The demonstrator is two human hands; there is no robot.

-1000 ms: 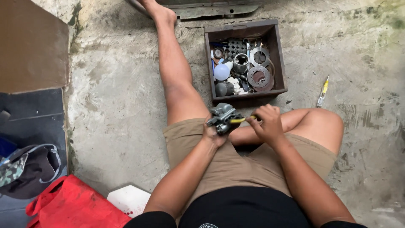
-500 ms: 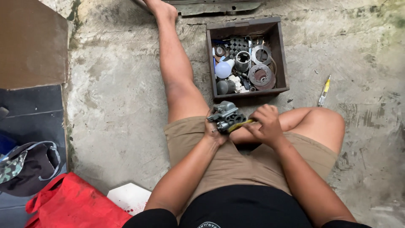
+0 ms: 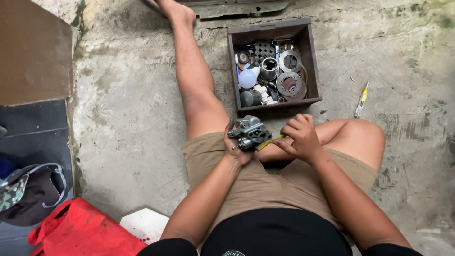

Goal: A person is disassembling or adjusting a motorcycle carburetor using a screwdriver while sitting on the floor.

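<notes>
You hold a grey metal engine part [image 3: 249, 132] over your lap, mid-frame.
Your left hand [image 3: 235, 148] fingers wrap it; your right hand [image 3: 299, 137] fingers pinch a yellow-handled tool [image 3: 270, 141] against it. A dark parts box [image 3: 310, 61] sits upper centre; a red bag [image 3: 80, 232] lies lower left.

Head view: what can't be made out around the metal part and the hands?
- Yellow-handled tool: its tip is hidden behind the grey metal part; most of the handle sits inside the right hand.
- Left hand: palm and fingers mostly covered by the part.
- Wooden box: small pieces inside are piled up and too small to tell apart.
- Red bag: cut off by the bottom edge.
</notes>
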